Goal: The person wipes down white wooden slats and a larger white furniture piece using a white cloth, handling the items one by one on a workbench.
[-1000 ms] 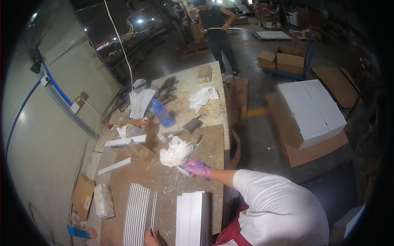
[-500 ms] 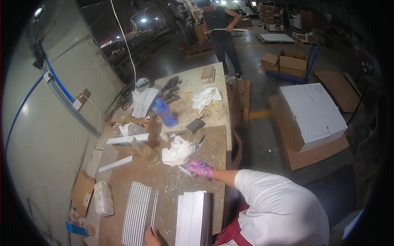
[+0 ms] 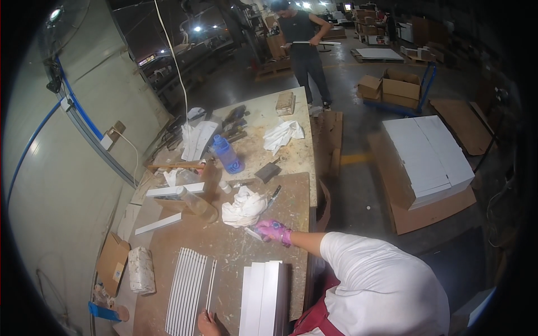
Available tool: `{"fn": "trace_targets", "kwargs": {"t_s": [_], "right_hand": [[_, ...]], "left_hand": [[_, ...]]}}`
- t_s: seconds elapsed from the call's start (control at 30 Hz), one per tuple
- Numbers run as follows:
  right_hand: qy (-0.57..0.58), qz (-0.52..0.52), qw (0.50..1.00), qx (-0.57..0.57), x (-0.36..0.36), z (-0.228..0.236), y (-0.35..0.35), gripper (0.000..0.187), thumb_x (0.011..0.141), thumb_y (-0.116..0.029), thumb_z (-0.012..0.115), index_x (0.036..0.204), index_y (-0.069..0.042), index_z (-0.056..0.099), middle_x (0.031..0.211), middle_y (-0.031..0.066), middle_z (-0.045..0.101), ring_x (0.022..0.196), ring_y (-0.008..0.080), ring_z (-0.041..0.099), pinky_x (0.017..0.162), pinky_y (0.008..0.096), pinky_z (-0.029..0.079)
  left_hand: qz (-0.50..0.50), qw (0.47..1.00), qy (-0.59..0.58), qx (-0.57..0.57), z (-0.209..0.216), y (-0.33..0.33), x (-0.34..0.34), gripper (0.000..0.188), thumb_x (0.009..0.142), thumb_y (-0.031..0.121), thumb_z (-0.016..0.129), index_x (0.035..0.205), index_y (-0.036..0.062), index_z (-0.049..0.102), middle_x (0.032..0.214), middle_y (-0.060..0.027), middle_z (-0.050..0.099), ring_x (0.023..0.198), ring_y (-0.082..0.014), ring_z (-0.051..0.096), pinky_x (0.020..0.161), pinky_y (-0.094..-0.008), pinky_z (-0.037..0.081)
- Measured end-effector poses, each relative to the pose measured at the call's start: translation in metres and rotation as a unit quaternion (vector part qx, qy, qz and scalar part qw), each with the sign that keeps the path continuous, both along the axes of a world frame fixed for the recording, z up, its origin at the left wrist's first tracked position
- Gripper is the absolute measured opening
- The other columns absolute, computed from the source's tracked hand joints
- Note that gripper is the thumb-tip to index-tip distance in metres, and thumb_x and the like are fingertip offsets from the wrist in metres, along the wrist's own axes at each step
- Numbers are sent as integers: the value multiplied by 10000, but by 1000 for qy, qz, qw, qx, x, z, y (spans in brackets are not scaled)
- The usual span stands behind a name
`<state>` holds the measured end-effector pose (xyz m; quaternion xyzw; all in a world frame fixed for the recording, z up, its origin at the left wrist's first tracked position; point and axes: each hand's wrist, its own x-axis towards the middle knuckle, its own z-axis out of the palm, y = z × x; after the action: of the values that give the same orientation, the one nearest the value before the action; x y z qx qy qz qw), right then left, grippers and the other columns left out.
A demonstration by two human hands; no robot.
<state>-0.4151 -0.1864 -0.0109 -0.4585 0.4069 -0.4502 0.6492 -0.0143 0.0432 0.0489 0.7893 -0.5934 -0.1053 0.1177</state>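
My right hand [image 3: 273, 231], in a pink patterned glove, is closed beside a crumpled white cloth [image 3: 244, 207]. A small flat pale piece [image 3: 254, 233] pokes out by its fingers, its kind unclear. At the lower edge, my bare left hand [image 3: 207, 324] pinches the near end of a thin white strip [image 3: 212, 285]. To its left lies a row of several similar white strips [image 3: 185, 288]. Between my arms stands a stack of long white panels [image 3: 262, 297]. A knife-like tool with a dark handle [image 3: 274, 194] rests right of the cloth.
The worktable [image 3: 224, 246] carries a blue bottle [image 3: 227, 154], a clear bottle [image 3: 197, 204], a dark block [image 3: 268, 172] and a wrapped white bundle [image 3: 141, 271]. A large white stack [image 3: 428, 159] stands on the floor at right. Another person [image 3: 305, 50] stands beyond the table.
The view has shifted very slightly. Both my hands stay in the same places, and the things on the table have not visibly moved.
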Motion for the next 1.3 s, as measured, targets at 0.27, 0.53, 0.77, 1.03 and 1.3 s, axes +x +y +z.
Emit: {"fn": "trace_targets", "kwargs": {"t_s": [0.27, 0.53, 0.77, 1.03, 1.3], "right_hand": [[26, 1, 1000, -14, 0, 5, 2, 407, 880, -249, 562, 1214, -19, 526, 1109, 106, 586, 860, 177, 594, 707, 293, 522], [43, 9, 999, 1, -2, 10, 5, 408, 885, -247, 558, 1221, -17, 521, 1109, 106, 586, 872, 194, 594, 721, 298, 515], [27, 5, 1000, 3, -1, 9, 5, 419, 891, -262, 566, 1230, -20, 513, 1094, 105, 593, 858, 192, 597, 713, 298, 517], [-8, -16, 1000, -13, 2, 4, 5, 395, 892, -246, 560, 1218, -26, 524, 1059, 96, 600, 824, 163, 598, 691, 275, 519], [73, -16, 997, 20, 4, 23, 11, 335, 892, -218, 535, 1183, -54, 564, 993, 79, 604, 793, 148, 594, 676, 252, 518]], "left_hand": [[-30, 998, -45, -19, -25, -2, 17, 414, 949, 295, 393, 1233, 33, 542, 1185, -200, 579, 1100, -362, 540, 949, -422, 421], [-41, 996, -50, -64, -43, -4, 29, 394, 950, 296, 401, 1190, 36, 574, 1116, -196, 613, 1006, -364, 584, 876, -428, 462], [-41, 995, -61, -67, -40, -3, 25, 399, 952, 314, 406, 1178, 37, 584, 1091, -197, 621, 990, -364, 587, 860, -426, 465], [-2, 996, 25, -83, -53, -4, 33, 430, 957, 342, 383, 1084, 0, 611, 1018, -218, 630, 934, -360, 584, 813, -427, 457], [44, 991, 103, -69, -49, 1, 23, 365, 944, 288, 434, 1069, -22, 582, 974, -175, 604, 901, -280, 539, 831, -388, 440]]}}
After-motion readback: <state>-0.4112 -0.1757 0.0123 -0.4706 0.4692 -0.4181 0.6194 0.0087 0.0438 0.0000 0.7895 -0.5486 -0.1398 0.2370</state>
